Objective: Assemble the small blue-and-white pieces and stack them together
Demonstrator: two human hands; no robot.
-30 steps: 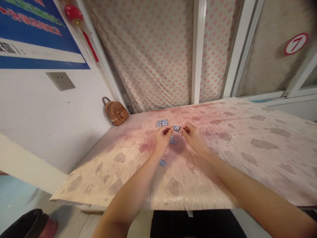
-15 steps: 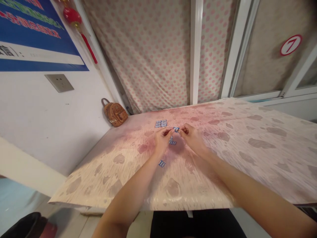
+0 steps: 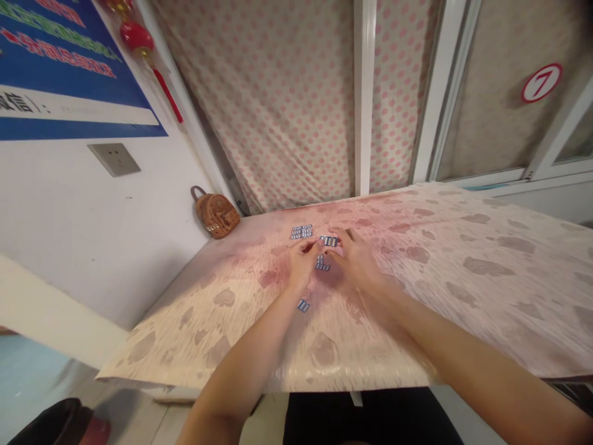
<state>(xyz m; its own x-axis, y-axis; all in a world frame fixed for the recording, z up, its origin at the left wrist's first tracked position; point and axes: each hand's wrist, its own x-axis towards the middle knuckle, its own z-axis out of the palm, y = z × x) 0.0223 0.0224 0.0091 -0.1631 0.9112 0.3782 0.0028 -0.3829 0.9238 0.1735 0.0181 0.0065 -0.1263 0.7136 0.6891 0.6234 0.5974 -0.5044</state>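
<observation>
A small blue strip with pale rectangles point(image 3: 328, 241) is held up above the table by its left end. My left hand point(image 3: 303, 256) is closed on that end, thumb and fingers pinched together. At the strip's right end is my right hand point(image 3: 354, 253), its thumb and forefinger parted and seemingly off the strip. Just below the hands lie several similar blue-and-white pieces point(image 3: 323, 266), partly hidden by my left hand. Another small blue piece point(image 3: 302, 306) rests nearer to me, beside my left forearm. What the pieces are is too small to make out.
Behind my left hand lies a neat block of blue-and-white pieces point(image 3: 302, 232). A brown backpack-shaped bag point(image 3: 217, 214) stands in the table's far left corner by the wall. The patterned table cover point(image 3: 463, 296) reaches to the curtained window frame point(image 3: 365, 123).
My right thumb and forefinger have opened and drawn off the strip's right end, so more of the strip shows. My left hand keeps its pinch, almost in the same place.
</observation>
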